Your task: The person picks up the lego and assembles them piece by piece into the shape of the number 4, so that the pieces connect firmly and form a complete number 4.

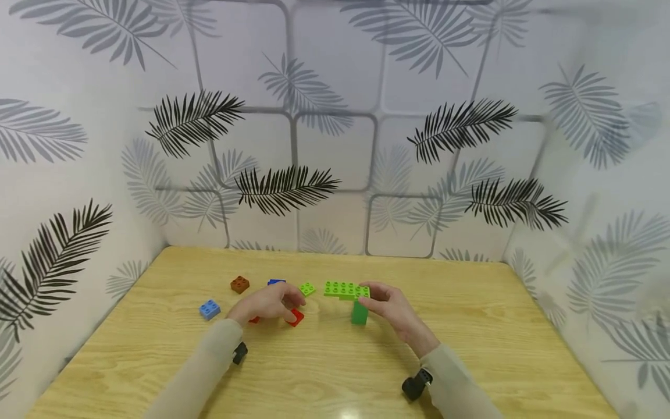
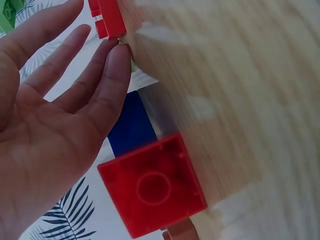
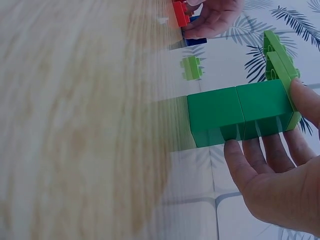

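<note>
My right hand holds a toy-brick structure. It has two stacked dark green bricks under lime-green studded pieces that jut out to the left. In the right wrist view the thumb lies against the lime top, and the other fingers rest along the side of the green bricks. My left hand is low over the table with its fingers loosely bent, fingertips right at a red brick. Another red brick, hollow underside towards the left wrist camera, is beneath that hand, mostly hidden in the head view.
A small lime brick lies between the hands. Behind the left hand is a dark blue brick; further left are a brown brick and a light blue brick. The wooden table ends at leaf-patterned walls.
</note>
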`<state>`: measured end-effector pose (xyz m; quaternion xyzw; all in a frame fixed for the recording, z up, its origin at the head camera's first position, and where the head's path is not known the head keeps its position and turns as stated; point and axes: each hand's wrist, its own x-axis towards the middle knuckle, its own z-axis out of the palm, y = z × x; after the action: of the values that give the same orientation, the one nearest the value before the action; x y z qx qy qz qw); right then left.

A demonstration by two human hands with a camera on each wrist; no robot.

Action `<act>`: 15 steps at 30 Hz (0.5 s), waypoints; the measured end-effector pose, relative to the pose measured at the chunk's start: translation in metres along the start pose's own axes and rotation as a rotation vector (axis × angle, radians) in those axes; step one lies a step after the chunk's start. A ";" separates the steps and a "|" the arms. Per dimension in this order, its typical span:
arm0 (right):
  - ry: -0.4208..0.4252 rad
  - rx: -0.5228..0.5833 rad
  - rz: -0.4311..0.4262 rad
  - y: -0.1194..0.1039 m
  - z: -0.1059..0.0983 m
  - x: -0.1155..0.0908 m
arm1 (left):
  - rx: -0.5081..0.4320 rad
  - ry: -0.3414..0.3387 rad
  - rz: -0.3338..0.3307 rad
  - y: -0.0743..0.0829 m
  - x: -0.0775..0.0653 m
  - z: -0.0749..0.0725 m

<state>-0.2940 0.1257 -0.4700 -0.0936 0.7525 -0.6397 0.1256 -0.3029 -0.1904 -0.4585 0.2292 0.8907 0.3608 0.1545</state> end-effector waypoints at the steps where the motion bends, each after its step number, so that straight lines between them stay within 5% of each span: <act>1: 0.002 0.000 -0.003 -0.001 0.000 0.000 | 0.006 0.002 -0.003 0.000 0.001 0.000; 15: -0.027 -0.010 -0.018 0.001 -0.003 0.001 | 0.078 -0.049 -0.071 -0.001 0.002 0.008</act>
<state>-0.2954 0.1281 -0.4704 -0.1094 0.7529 -0.6358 0.1297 -0.3015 -0.1852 -0.4646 0.2118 0.9077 0.3143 0.1799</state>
